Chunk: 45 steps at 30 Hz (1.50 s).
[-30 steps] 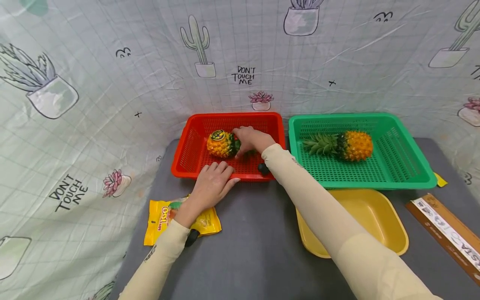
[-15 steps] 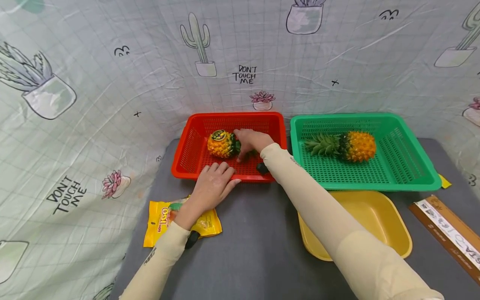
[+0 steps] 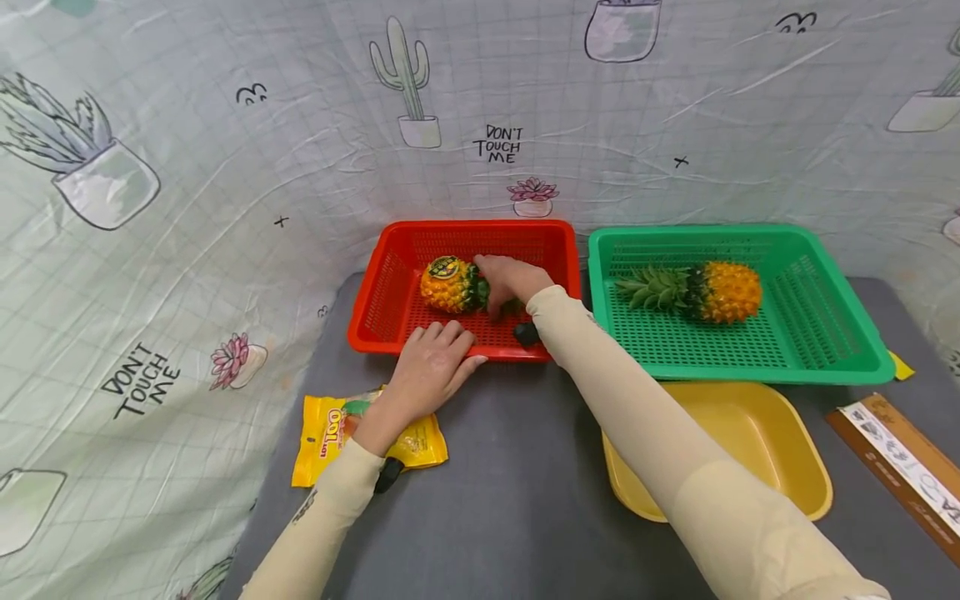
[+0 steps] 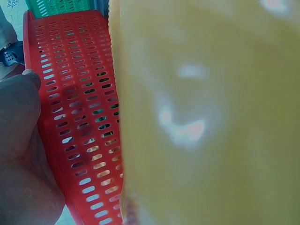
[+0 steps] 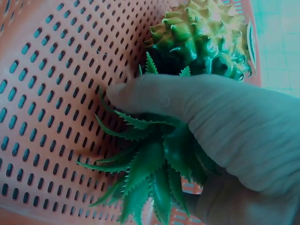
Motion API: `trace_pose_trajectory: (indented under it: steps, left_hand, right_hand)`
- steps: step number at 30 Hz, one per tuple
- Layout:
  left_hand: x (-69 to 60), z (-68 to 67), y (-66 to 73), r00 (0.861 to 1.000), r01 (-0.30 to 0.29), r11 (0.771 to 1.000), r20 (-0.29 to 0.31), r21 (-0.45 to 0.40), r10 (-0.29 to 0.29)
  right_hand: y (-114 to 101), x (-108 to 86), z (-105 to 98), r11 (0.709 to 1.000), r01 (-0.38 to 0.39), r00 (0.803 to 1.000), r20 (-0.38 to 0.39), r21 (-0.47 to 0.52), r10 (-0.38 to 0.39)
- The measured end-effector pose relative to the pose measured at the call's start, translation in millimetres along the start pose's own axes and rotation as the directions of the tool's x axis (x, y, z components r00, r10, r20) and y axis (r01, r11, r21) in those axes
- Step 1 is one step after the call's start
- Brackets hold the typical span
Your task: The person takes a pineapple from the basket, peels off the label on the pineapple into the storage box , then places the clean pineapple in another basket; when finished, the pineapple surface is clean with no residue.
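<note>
In the head view, a small orange toy-like pineapple [image 3: 446, 286] with a round sticker lies in the red basket [image 3: 375, 343]. My right hand [image 3: 512, 282] reaches into that basket and grips the pineapple at its green crown. The right wrist view shows the thumb across the base of the spiky leaves [image 5: 150, 164]; the other fingers are mostly hidden. My left hand [image 3: 429, 367] holds the near rim of the red basket, fingers bent over it and thumb along it. Below the left wrist lies a yellow snack bag [image 3: 321, 433], which fills much of the left wrist view.
A green basket [image 3: 757, 373] stands right of the red one, holding a second pineapple [image 3: 729, 292]. In front of it sits a yellow plastic tub [image 3: 813, 492], partly behind the right sleeve. A long brown box [image 3: 900, 467] lies at the right. A patterned cloth [image 3: 480, 75] hangs behind.
The whole view shifts slightly as the head moves. Both hands stay at the red basket, and the pineapple keeps its place with the right hand at its crown.
</note>
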<state>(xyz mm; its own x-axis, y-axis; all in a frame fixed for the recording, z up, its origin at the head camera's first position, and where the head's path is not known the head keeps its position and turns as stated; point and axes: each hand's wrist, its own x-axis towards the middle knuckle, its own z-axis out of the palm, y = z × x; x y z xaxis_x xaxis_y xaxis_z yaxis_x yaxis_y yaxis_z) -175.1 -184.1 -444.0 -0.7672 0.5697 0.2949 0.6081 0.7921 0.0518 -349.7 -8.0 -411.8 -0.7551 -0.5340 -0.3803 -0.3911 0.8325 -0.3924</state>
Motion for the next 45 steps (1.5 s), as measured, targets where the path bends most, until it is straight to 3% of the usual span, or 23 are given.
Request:
trace_pose_trajectory:
  steps: [7, 18, 25, 28, 32, 34, 45]
  left_hand:
    - [1.3, 2.1, 1.1, 0.999, -0.025, 1.000, -0.037, 0.011, 0.025]
    - [0.1, 0.3, 0.3, 1.000, -0.021, 1.000, -0.018, 0.008, 0.021]
    - [0.5, -0.1, 2.4, 1.000, -0.011, 1.000, -0.021, 0.009, 0.011]
    - [1.2, -1.9, 2.4, 1.000, -0.001, 1.000, -0.010, 0.005, 0.001]
    - [3.8, -3.8, 1.2, 1.000, 0.005, 1.000, 0.009, 0.004, -0.005]
    - [5.4, -4.4, 0.8, 1.000, 0.005, 1.000, 0.014, 0.007, -0.005]
    - [1.5, -1.1, -0.3, 1.000, -0.006, 1.000, -0.001, 0.006, 0.006]
  right_hand:
    - [3, 3.5, 0, 0.999, 0.015, 1.000, 0.013, -0.049, -0.014]
    - [4, -7.7, -6, 0.995, 0.099, 0.995, 0.003, -0.032, -0.099]
    - [10, -13.9, -10, 0.990, 0.126, 0.992, -0.018, 0.068, -0.125]
    - [20, -2.4, -12, 0.985, 0.147, 0.989, -0.025, 0.086, -0.145]
    - [19, -11.9, -22, 0.982, 0.173, 0.985, -0.037, 0.076, -0.170]
    - [9, -30.6, -31, 0.982, 0.175, 0.984, -0.047, 0.068, -0.172]
    - [9, -49.6, -42, 0.969, 0.248, 0.968, -0.058, 0.019, -0.246]
